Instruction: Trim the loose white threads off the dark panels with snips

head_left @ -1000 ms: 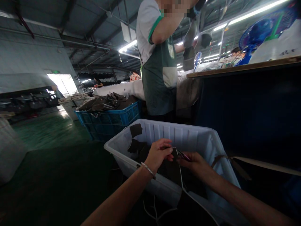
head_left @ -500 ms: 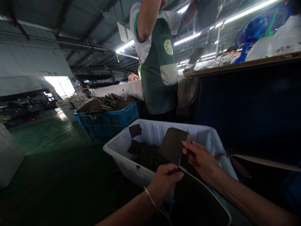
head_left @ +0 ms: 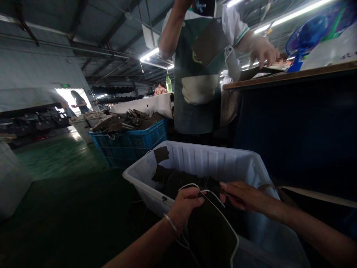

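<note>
From the head view, my left hand (head_left: 185,203) is closed over the top edge of a dark flat piece (head_left: 212,230) trimmed with a white border. The fingers are curled down on its upper left corner, with the thumb behind where I cannot see it. My right hand (head_left: 242,195) comes in from the right with its fingers stretched almost straight. The tips meet the piece's upper right corner, but I cannot tell whether they pinch it or only rest against it.

The piece sits between my two hands and just below them. Its long axis runs from that top edge down and toward me, slanting a little to my right, so the lower end lies between my forearms. It hangs over the near side of the white bin (head_left: 212,162). My left hand has the fuller grip and is the nearer one to the body of the piece, while the right reaches only its corner.

Inside the bin, just beyond my knuckles, lies a heap of dark cut pieces (head_left: 173,180). Behind it stands a blue crate (head_left: 134,139) loaded with similar material. A co-worker in a green apron (head_left: 195,93) stands past the bin, with one hand at a wooden table edge (head_left: 292,76). A blue fan (head_left: 306,33) sits above that table.
</note>
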`<state>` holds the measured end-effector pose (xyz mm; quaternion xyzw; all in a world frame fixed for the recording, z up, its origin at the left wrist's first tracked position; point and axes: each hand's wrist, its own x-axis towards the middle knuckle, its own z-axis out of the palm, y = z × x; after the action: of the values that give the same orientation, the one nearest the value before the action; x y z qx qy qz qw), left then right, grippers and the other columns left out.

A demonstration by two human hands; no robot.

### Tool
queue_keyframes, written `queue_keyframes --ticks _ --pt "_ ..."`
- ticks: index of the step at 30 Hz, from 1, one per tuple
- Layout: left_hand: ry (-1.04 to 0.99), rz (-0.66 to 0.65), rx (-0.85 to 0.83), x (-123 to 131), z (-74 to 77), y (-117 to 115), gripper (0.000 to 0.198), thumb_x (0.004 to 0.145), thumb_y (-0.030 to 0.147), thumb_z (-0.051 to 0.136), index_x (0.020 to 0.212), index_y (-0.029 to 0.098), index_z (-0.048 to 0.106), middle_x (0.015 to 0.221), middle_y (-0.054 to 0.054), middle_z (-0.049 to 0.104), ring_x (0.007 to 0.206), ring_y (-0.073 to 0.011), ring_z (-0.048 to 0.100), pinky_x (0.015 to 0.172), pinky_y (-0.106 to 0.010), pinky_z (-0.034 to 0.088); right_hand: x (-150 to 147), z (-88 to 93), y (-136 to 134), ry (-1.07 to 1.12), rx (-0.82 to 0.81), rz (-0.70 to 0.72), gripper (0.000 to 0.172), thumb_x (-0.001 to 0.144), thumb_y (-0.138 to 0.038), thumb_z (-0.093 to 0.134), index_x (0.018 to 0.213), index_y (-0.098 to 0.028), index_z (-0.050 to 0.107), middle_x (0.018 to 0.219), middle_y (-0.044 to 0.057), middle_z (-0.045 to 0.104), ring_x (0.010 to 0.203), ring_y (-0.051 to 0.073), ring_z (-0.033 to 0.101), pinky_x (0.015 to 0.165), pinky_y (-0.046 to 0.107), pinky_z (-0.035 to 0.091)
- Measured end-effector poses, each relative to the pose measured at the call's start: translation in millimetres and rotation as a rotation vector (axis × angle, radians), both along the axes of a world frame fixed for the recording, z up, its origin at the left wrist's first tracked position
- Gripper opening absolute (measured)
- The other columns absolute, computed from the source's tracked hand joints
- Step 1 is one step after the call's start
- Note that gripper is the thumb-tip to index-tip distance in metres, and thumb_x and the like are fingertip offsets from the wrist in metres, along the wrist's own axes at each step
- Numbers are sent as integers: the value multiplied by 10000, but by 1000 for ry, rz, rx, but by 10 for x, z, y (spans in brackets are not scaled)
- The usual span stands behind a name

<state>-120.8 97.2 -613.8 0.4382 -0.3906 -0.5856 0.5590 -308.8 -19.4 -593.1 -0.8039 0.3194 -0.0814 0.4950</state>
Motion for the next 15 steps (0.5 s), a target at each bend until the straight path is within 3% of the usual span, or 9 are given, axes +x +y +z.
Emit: queue_keyframes --ticks 2,7,15 --pt "18 -80 -38 -42 10 0 186 664 228 631 769 79 670 671 -56 618 619 -123 546 629 -237 387 54 -22 88 -5 -73 94 633 894 -660 267 774 -146 617 476 -22 396 411 77 335 419 208 250" --pt "9 -158 -112 -86 50 2 222 676 197 605 846 77 681 711 -81 650 678 -158 588 706 -268 416 117 -87 201 46 -285 67 597 932 -596 273 727 -150 612 622 18 509 544 89 444 496 207 305" --pt "-47 -151 -93 -43 -63 -52 250 645 220 649 840 65 680 750 -90 653 691 -140 567 692 -246 401 194 -103 286 23 -236 19 562 930 -580 297 703 -146 573 603 3 474 534 93 420 497 218 294"
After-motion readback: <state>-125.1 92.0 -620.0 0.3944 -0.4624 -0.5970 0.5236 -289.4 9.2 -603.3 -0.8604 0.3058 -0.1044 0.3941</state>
